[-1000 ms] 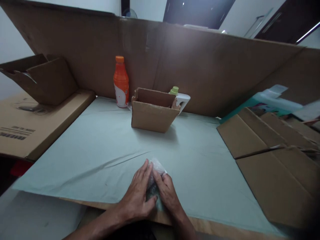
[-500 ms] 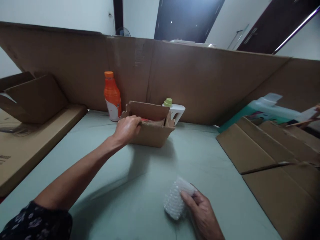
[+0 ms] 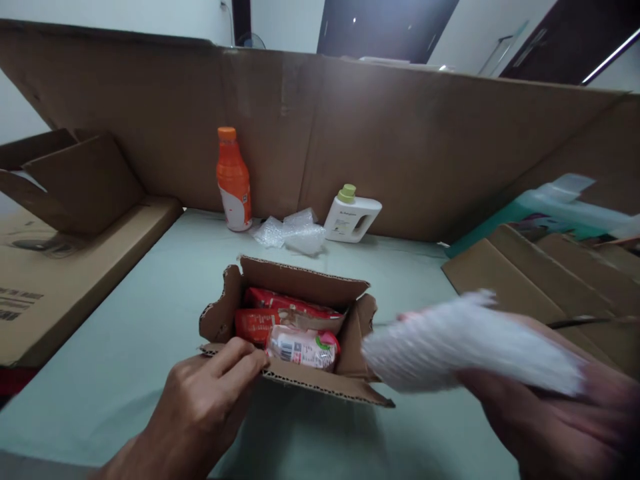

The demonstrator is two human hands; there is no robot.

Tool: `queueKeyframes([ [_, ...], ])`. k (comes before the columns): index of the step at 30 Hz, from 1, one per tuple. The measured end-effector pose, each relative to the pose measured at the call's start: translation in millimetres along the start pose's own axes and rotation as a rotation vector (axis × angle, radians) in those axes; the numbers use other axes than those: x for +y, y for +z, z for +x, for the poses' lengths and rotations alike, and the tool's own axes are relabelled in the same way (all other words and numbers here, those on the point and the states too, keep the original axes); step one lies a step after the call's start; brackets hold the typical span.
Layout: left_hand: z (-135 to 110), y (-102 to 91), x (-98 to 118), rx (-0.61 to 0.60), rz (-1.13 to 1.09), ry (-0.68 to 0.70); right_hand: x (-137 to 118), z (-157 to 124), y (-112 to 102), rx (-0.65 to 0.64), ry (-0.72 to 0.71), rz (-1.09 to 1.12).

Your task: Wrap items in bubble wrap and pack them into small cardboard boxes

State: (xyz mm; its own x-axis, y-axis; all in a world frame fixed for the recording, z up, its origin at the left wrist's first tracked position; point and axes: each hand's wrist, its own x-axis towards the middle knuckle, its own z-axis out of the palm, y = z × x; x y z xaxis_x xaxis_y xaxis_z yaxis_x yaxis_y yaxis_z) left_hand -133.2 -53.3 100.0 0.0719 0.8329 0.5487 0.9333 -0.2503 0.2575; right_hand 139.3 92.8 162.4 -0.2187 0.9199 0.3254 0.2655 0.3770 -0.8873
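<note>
On green cloth [image 3: 415,273], the box [image 3: 310,283] has come nearer, left hand [image 3: 210,387] curled tight on its edge; right hand [image 3: 555,417] clasps wrap [image 3: 465,343] just beside, packets [image 3: 303,348] now within reach.

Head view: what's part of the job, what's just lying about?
Likely in use:
open box, left hand on its near edge
packets inside it
bubble-wrap bundle, in right hand

Apparently just lying about:
orange bottle
white jug
teal jug
loose bubble wrap (possibly spare)

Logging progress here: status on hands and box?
Left hand grips box by near edge. Right hand holds bubble wrap, blurred. Packets inside, opening uncovered.
</note>
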Motion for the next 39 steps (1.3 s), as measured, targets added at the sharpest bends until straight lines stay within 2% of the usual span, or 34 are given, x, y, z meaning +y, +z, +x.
queueKeyframes([
  [3,-3,-0.2,2,0.018,0.023,0.007,-39,33,50,-0.533,-0.192,-0.174],
  [6,-3,0.1,2,0.026,0.010,0.003,-41,60,105,-0.955,-0.321,-0.401],
  [9,-3,-0.5,0,0.009,-0.002,0.006,-28,68,144,-1.279,-0.365,-0.632],
  [11,-3,-1.0,-1,-0.008,0.016,0.015,-26,64,156,-1.358,-0.389,-0.777],
  [14,-2,-1.7,-2,-0.003,0.022,0.016,-35,49,156,-1.235,-0.499,-0.968],
  [17,-1,-1.8,-2,0.015,0.020,0.017,-41,39,151,-1.133,-0.571,-0.999],
  [24,-1,-5.6,-1,-0.008,-0.058,-0.007,-33,44,153,-1.271,-0.597,-0.860],
  [26,-8,-10.4,2,0.048,-0.134,-0.072,-39,47,136,-1.243,-0.608,-0.789],
  [27,-13,-13.2,3,0.089,-0.171,-0.121,-42,47,121,-1.176,-0.602,-0.745],
  [28,-19,-15.7,3,0.147,-0.208,-0.175,-44,44,101,-1.059,-0.591,-0.695],
  [30,-33,-17.8,-4,0.308,-0.304,-0.319,-39,32,54,-0.726,-0.531,-0.594],
  [32,-47,-12.5,-19,0.425,-0.440,-0.461,-20,10,12,-0.361,-0.402,-0.490],
  [33,-52,-6.4,-28,0.433,-0.497,-0.525,-6,-3,-2,-0.196,-0.305,-0.465],
  [34,-56,1.9,-38,0.393,-0.543,-0.574,12,-16,-9,-0.086,-0.216,-0.431],
  [35,-59,11.9,-48,0.328,-0.578,-0.615,30,-30,-9,-0.050,-0.152,-0.376],
  [37,-58,35.0,-63,0.172,-0.649,-0.696,63,-53,12,-0.208,-0.043,-0.293],
  [39,-49,56.9,-68,0.054,-0.741,-0.804,86,-67,44,-0.318,-0.022,-0.231],
])
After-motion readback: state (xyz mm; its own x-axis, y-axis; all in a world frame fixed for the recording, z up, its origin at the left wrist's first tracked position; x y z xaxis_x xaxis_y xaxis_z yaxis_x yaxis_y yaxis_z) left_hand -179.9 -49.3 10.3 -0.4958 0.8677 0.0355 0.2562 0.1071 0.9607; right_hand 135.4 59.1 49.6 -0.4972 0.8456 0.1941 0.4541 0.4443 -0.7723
